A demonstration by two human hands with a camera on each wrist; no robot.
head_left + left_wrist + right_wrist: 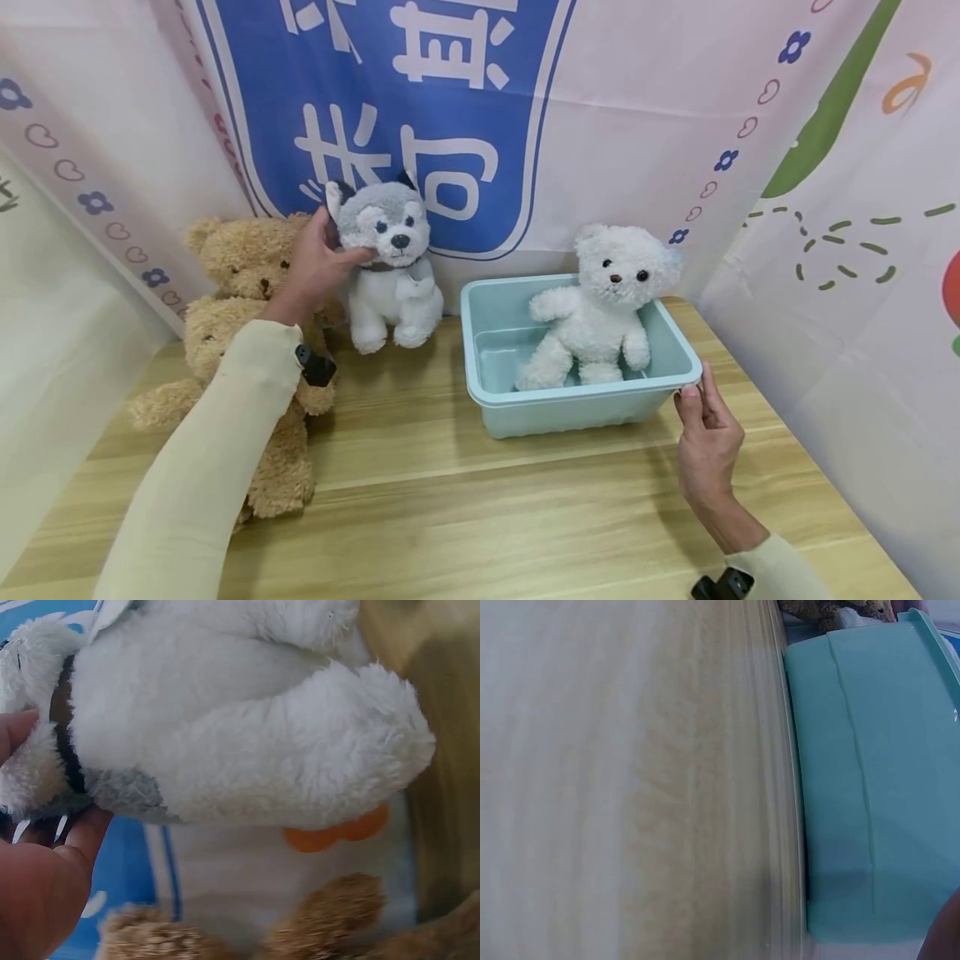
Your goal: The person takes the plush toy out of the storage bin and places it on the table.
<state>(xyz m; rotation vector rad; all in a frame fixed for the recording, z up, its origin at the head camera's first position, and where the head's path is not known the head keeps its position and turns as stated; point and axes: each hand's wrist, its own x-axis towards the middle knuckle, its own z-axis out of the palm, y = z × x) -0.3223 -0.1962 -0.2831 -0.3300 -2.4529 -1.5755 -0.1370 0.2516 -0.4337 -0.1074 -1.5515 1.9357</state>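
A grey and white husky plush (393, 275) is in my left hand (315, 262), by the back wall. The thumb lies across its cheek and the fingers go behind its head; in the left wrist view the hand (45, 877) grips it at the dark collar (64, 727). Whether its feet touch the table cannot be told. A white teddy bear (600, 312) sits leaning back inside a light blue plastic bin (577, 412). At the bin's right front corner my right hand (712, 442) pinches the rim between thumb and fingers.
Two brown teddy bears (277, 467) stand at the left, one before the other, partly behind my left forearm. The wood-grain table (465, 525) meets a printed cloth backdrop (630, 108) at the back and sides.
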